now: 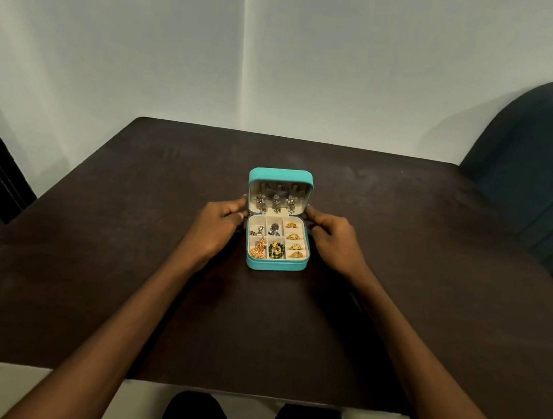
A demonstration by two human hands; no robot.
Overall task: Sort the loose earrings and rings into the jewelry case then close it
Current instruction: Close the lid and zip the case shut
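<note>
The jewelry case (275, 264), a small teal box, sits near the middle of the dark table (88, 274), with its hinge on the far side and its front edge facing me. Its lid (282, 175) stands upright, tilted slightly back, so the cream lining faces me. The base looks close to square, and I cannot pick out a long axis; its sides run almost straight away from me, turned slightly to the left at the far end.

I see my left hand (219, 227) at the case's left side and my right hand (332, 236) at its right side, both up by the hinge. The fingers of each are curled in toward the lid's lower corners, the fingertips touching the teal edge. I cannot tell whether they really grip it, because the tips are hidden behind the case.

Silver earrings (277, 202) hang in a row inside the lid, too small to count surely. Four gold rings (294, 240) fill the right column of the base. The other compartments hold gold, green and silver pieces that are blurred together.

A dark chair (548, 171) is cut off at the right edge.
</note>
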